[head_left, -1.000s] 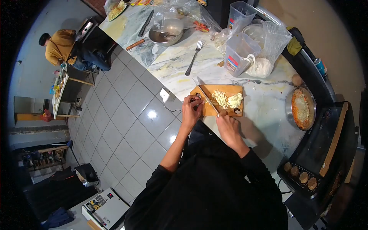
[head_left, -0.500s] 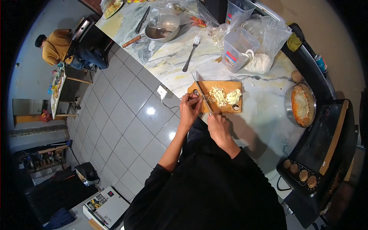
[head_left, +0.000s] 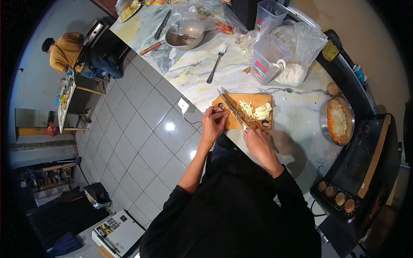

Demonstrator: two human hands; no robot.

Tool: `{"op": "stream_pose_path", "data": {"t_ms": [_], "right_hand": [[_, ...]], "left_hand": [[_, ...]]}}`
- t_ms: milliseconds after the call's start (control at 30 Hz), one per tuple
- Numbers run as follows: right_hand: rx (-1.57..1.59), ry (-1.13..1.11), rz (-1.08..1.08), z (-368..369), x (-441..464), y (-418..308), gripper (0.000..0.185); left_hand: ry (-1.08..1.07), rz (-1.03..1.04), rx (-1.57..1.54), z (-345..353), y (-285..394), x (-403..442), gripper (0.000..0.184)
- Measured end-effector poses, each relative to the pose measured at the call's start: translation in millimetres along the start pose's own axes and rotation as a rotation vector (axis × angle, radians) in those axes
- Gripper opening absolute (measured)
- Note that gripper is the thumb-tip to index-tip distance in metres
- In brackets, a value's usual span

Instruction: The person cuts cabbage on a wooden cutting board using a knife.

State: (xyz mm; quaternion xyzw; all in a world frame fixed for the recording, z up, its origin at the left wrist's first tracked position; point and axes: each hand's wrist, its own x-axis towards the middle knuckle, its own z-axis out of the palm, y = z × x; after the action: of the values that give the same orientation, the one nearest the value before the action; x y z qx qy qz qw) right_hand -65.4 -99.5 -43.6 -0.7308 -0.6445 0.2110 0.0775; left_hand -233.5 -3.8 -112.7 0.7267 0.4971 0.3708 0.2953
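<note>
My right hand (head_left: 259,144) grips the handle of a kitchen knife (head_left: 233,110), whose blade lies slantwise over a wooden cutting board (head_left: 232,124). My left hand (head_left: 214,122) is at the board's left end, fingertips pinched together beside the blade; whatever they hold is too small to make out. Finely chopped pale pieces (head_left: 245,108) are piled right of the blade. Next to them sits a creamy pale lump (head_left: 262,112). A small dark-rimmed piece (head_left: 265,123) lies at the board's lower right corner, and a dark round bit (head_left: 221,105) shows above my left fingers.
Beyond the board lie a fork (head_left: 218,63), a saucepan (head_left: 185,36) and another knife (head_left: 162,24). Plastic containers (head_left: 269,56) and a bag stand at the back right. A metal bowl of food (head_left: 337,120) sits beside a black griddle (head_left: 350,159). Another person (head_left: 69,53) works far left.
My right hand has moved right and slightly down, drawing the knife over toward the chopped pieces. My left hand stays pinched at the same end of the board. The view has shifted slightly.
</note>
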Motion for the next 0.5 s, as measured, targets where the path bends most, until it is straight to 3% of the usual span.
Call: {"op": "stream_pose_path", "data": {"t_ms": [167, 267, 333, 500], "right_hand": [[0.0, -0.066, -0.007, -18, 6, -8, 0.028], [-0.061, -0.021, -0.023, -9, 6, -3, 0.027], [-0.179, 0.146, -0.171, 21, 5, 8, 0.026], [-0.123, 0.074, -0.051, 33, 6, 12, 0.03]], "left_hand": [[-0.022, 0.022, 0.021, 1, -2, 0, 0.018], [-0.027, 0.012, 0.032, 1, 3, 0, 0.017], [-0.044, -0.013, 0.04, 0, 2, 0, 0.017], [-0.036, 0.003, 0.015, 2, -2, -3, 0.019]]}}
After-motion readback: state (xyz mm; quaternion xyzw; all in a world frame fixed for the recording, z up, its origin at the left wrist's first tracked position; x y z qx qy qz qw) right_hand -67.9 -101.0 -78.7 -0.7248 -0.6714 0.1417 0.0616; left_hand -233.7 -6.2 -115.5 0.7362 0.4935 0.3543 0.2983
